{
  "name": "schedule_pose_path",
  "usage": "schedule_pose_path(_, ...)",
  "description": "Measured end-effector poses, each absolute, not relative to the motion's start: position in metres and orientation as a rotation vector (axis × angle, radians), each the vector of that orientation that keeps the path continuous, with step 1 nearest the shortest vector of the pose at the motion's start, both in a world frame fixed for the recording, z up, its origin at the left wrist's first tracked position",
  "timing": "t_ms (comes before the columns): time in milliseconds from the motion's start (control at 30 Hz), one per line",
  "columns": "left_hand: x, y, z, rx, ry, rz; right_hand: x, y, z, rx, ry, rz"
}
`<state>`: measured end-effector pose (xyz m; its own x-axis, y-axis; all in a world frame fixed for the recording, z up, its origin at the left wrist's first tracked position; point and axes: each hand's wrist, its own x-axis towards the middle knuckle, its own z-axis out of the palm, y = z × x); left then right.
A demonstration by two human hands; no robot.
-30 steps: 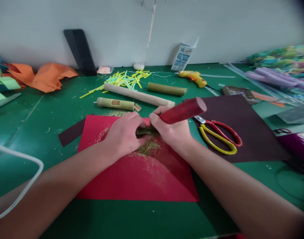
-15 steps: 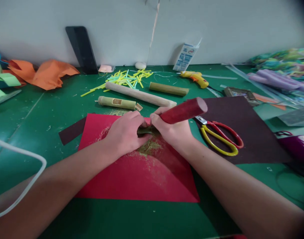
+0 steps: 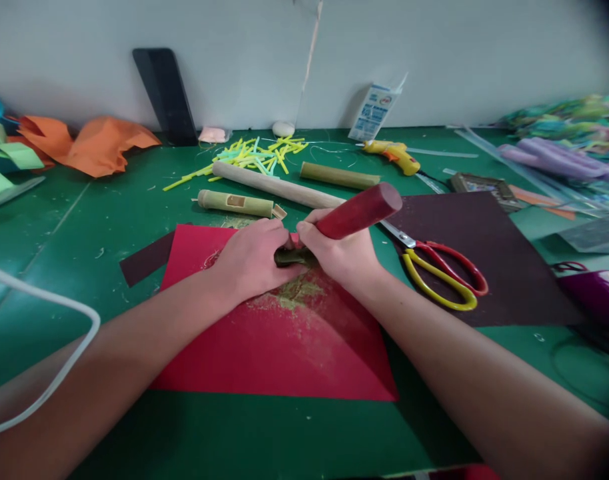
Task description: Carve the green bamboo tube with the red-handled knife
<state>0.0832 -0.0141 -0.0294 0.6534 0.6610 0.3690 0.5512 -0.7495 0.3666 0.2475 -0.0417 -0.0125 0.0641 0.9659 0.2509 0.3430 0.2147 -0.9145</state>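
Note:
My right hand [image 3: 347, 257] is closed round a tool with a thick red round handle [image 3: 359, 212]; its working end is hidden behind my fingers. Under it, my left hand [image 3: 252, 260] grips a short green bamboo piece [image 3: 290, 257], largely covered by both hands. Greenish-brown dust [image 3: 299, 293] lies below them on a sheet of red paper [image 3: 284, 360]. Beyond my left hand lies a bamboo tube [image 3: 237, 203] with a cut window and a small loose chip at its end. To the right of my right hand are scissors [image 3: 442, 270] with one red and one yellow handle loop.
Behind are a pale wooden rod [image 3: 274, 187], another bamboo tube [image 3: 339, 175], yellow-green strips [image 3: 249, 157], a yellow glue gun [image 3: 392, 157], a drink carton [image 3: 376, 112] and a phone [image 3: 165, 97] against the wall. Dark paper [image 3: 449, 220] lies right; a white cable [image 3: 69, 310] crosses left.
The red handle has tipped down and left a little as my right hand shifted left. My left hand keeps its grip on the bamboo piece. The view has shifted slightly.

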Motion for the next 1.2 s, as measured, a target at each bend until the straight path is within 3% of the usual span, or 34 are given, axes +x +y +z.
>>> schedule_pose_path(533, 0.084, -0.008, -0.029, 2.567, 0.972, 0.686, 0.252, -0.048, -0.008, -1.295, -1.575, 0.91)
schedule_pose_path(1200, 0.082, -0.014, -0.031, 2.72, 0.994, 0.587, 0.251, -0.038, -0.009, -1.328, -1.472, 0.781)
